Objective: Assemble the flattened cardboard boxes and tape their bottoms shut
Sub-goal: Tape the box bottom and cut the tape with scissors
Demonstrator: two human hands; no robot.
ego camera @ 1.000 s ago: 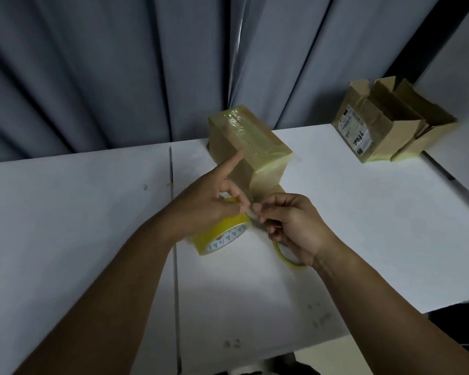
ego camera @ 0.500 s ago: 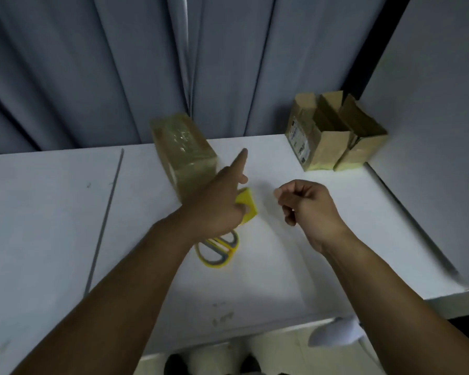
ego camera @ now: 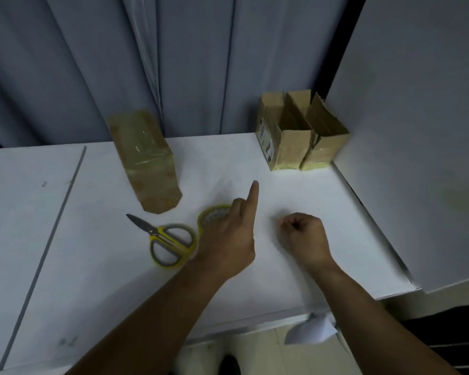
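A tape-wrapped cardboard box point(ego camera: 144, 161) lies on its side on the white table point(ego camera: 295, 190), far left of my hands. My left hand point(ego camera: 228, 239) covers the yellow tape roll point(ego camera: 214, 213) and grips it, index finger pointing straight out; most of the roll is hidden under the hand. My right hand point(ego camera: 303, 236) hovers just to the right, curled into a fist with nothing visible in it. Yellow-handled scissors point(ego camera: 171, 243) lie closed on the table beside my left hand.
Two open-topped cardboard boxes point(ego camera: 284, 142) stand side by side at the back right, against a white wall panel point(ego camera: 417, 131). Grey curtains point(ego camera: 190, 63) hang behind the table. The table's front edge runs near my forearms, with floor below.
My right hand let go of the tape end and moved off to the right. The view swung right and down, and the scissors that were hidden under my hands now show on the table.
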